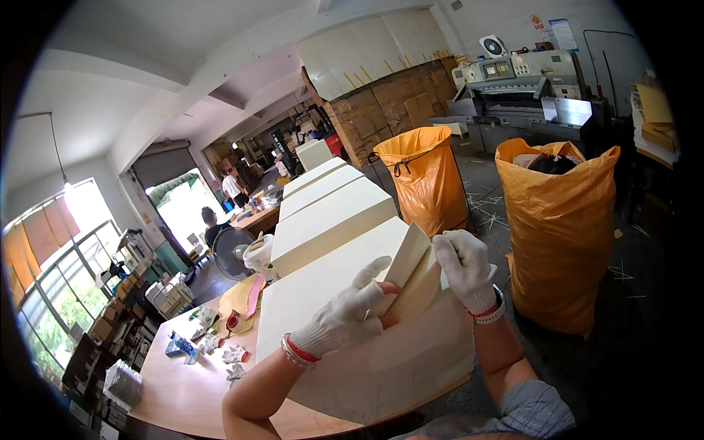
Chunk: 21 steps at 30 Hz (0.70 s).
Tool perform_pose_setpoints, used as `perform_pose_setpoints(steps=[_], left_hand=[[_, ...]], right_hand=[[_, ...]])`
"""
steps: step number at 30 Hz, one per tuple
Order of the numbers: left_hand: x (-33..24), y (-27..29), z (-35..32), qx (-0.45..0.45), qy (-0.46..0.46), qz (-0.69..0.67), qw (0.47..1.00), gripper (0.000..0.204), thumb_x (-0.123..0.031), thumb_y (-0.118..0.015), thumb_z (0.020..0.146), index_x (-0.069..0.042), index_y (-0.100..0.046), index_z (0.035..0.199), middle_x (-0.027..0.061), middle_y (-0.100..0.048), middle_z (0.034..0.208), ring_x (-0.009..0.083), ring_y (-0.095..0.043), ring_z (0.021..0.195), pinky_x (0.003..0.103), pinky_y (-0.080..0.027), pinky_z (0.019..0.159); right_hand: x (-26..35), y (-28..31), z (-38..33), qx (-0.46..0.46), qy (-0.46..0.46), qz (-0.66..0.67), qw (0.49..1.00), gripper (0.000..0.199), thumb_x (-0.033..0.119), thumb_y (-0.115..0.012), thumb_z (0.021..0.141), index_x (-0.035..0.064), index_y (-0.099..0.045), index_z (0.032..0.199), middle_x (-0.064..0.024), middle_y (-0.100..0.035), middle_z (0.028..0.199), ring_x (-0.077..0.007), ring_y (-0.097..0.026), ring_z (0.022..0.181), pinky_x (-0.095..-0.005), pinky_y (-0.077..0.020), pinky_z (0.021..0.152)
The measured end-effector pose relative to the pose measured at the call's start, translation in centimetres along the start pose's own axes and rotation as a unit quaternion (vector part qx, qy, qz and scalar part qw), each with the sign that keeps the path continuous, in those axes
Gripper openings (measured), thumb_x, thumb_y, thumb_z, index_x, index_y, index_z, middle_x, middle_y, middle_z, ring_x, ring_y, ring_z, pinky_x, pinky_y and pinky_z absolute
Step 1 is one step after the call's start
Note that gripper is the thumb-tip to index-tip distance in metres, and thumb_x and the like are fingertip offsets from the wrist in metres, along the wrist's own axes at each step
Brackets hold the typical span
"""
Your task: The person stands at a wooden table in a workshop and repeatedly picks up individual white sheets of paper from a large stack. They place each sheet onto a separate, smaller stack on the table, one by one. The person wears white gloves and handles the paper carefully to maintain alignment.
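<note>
A tall stack of cream paper sheets lies on the table right in front of me. My left hand, in a white knit glove with bare fingertips, grips a raised flap of sheets at the stack's right side. Beneath that flap, the edges of more sheets fan out. My right hand, also gloved in white, is closed at the right edge of the stack, beside the flap. Whatever its fingers hold, if anything, is hidden.
More paper stacks continue beyond mine. Two orange sacks stand on the right, near a grey cutting machine. Left lie loose gloves and a tape roll on the wooden table. Behind are a fan and two people.
</note>
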State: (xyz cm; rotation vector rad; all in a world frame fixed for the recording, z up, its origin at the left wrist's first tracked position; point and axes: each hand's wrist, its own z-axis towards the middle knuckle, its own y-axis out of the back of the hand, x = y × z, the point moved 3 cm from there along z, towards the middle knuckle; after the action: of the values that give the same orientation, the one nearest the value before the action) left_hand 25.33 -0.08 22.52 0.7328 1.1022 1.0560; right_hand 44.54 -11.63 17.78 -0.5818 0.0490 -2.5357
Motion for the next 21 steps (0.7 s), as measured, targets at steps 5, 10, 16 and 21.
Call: perform_pose_setpoints(steps=[5, 10, 16, 21], left_hand=[[-0.8, 0.3, 0.0, 0.018, -0.009, 0.032, 0.999, 0.046, 0.005, -0.067, 0.081, -0.004, -0.064, 0.125, 0.0245, -0.044, 0.153, 0.0327, -0.067, 0.106, 0.036, -0.054, 0.091], [-0.9, 0.4, 0.2, 0.044, 0.047, -0.048, 0.997, 0.035, 0.004, -0.068, 0.080, -0.002, -0.065, 0.115, 0.0227, -0.049, 0.148, 0.0305, -0.066, 0.104, 0.035, -0.054, 0.089], [-0.3, 0.0, 0.1, -0.007, -0.004, -0.035, 0.999, 0.037, -0.001, -0.074, 0.081, -0.005, -0.066, 0.118, 0.0224, -0.047, 0.150, 0.0319, -0.063, 0.114, 0.037, -0.053, 0.094], [-0.4, 0.2, -0.1, -0.008, -0.009, 0.006, 1.000, 0.047, 0.005, -0.068, 0.078, -0.005, -0.066, 0.123, 0.0233, -0.043, 0.154, 0.0317, -0.065, 0.114, 0.036, -0.053, 0.093]], right_hand=[[-0.2, 0.1, 0.0, 0.021, -0.029, -0.004, 0.999, 0.035, 0.012, -0.064, 0.099, -0.0008, -0.056, 0.067, -0.0100, -0.050, 0.058, -0.0227, -0.051, 0.054, -0.0382, -0.0399, 0.054], [-0.4, 0.2, 0.0, 0.026, -0.027, 0.003, 0.999, 0.037, 0.012, -0.063, 0.100, -0.0012, -0.055, 0.066, -0.0098, -0.049, 0.057, -0.0220, -0.050, 0.053, -0.0380, -0.0392, 0.054], [-0.4, 0.3, 0.0, 0.025, -0.026, 0.003, 0.999, 0.037, 0.012, -0.062, 0.100, -0.0012, -0.056, 0.067, -0.0095, -0.049, 0.056, -0.0217, -0.050, 0.052, -0.0381, -0.0388, 0.054], [-0.2, 0.2, -0.1, 0.025, -0.039, 0.020, 0.999, 0.036, 0.013, -0.064, 0.099, -0.0013, -0.056, 0.067, -0.0094, -0.051, 0.057, -0.0221, -0.052, 0.055, -0.0383, -0.0403, 0.055]])
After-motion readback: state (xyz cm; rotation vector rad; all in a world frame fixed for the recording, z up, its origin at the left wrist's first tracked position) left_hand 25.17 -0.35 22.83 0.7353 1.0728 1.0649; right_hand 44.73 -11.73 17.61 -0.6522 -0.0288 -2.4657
